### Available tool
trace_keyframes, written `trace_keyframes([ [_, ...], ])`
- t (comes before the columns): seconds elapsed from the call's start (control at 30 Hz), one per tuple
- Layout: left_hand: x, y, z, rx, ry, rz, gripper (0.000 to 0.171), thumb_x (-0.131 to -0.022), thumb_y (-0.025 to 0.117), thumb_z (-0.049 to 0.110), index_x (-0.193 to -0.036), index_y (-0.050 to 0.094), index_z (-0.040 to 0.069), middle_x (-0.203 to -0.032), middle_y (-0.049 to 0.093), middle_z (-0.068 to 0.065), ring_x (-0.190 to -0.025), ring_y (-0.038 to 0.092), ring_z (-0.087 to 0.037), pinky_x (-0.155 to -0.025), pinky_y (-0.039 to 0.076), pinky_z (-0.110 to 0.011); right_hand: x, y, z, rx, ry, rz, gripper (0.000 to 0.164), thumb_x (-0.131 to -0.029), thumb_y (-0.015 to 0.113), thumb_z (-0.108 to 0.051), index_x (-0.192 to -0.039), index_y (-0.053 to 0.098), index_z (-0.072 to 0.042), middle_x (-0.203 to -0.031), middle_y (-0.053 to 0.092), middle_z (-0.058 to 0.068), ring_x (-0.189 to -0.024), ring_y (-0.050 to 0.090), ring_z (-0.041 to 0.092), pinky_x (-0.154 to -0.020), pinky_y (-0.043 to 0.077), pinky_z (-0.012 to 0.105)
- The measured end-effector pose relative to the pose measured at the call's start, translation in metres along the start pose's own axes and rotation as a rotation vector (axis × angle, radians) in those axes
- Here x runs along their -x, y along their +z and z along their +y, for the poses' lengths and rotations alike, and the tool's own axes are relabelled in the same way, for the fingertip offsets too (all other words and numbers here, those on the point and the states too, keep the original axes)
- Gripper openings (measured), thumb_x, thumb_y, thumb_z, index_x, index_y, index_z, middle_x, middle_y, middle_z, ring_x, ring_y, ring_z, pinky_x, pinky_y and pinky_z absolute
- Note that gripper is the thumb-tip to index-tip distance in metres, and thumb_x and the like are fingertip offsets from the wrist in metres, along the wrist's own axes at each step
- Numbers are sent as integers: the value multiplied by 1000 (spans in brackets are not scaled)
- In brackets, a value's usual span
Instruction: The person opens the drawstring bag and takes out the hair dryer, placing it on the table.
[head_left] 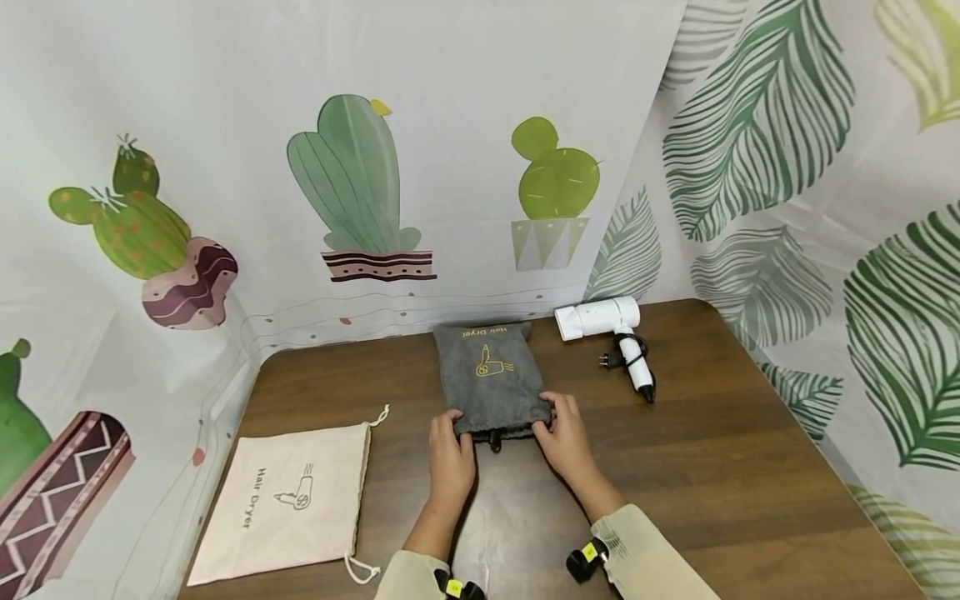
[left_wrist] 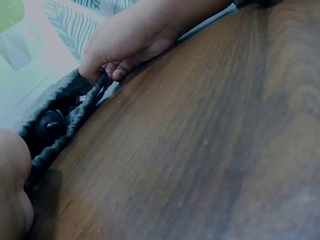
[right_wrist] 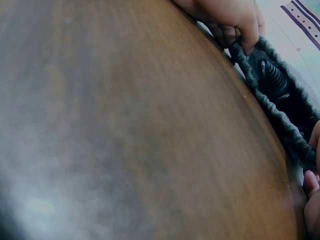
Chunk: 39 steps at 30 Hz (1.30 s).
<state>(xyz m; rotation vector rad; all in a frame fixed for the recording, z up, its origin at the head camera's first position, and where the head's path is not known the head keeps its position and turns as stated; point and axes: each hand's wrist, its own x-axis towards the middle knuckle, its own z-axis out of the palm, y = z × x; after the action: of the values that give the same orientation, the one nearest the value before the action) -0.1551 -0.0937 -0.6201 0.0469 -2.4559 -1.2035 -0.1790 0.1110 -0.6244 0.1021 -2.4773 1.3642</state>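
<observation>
A dark grey hair dryer pouch [head_left: 491, 383] with gold lettering lies at the middle of the table, its mouth towards me. At the mouth's left corner my left hand [head_left: 452, 462] pinches the gathered edge. The right corner is pinched by my right hand [head_left: 566, 442]. Between them the mouth gapes, and a black ribbed cord end [right_wrist: 274, 77] shows inside; in the head view its tip pokes out of the opening. Whatever else the pouch holds is hidden by the cloth. The left wrist view also shows the pouch's puckered rim [left_wrist: 75, 122].
A cream drawstring bag [head_left: 292, 500] printed "Hair Dryer" lies flat at the left. Towards the back right rests a white hair dryer [head_left: 600, 317], its black cord and plug [head_left: 613, 360] wound at the handle. Behind the wooden table [head_left: 720, 433] hangs a printed cloth [head_left: 465, 167].
</observation>
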Motion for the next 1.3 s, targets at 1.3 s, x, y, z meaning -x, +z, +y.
trace_keyframes([
  [1.3, -2, -7, -7, 93, -64, 99, 30, -92, 47, -13, -112, 63, 2, -115, 56, -18, -111, 59, -35, -93, 49, -51, 1, -4, 4, -30, -58, 81, 33, -85, 57, 12, -115, 65, 1, -111, 58, 17, -83, 52, 19, -73, 43, 23],
])
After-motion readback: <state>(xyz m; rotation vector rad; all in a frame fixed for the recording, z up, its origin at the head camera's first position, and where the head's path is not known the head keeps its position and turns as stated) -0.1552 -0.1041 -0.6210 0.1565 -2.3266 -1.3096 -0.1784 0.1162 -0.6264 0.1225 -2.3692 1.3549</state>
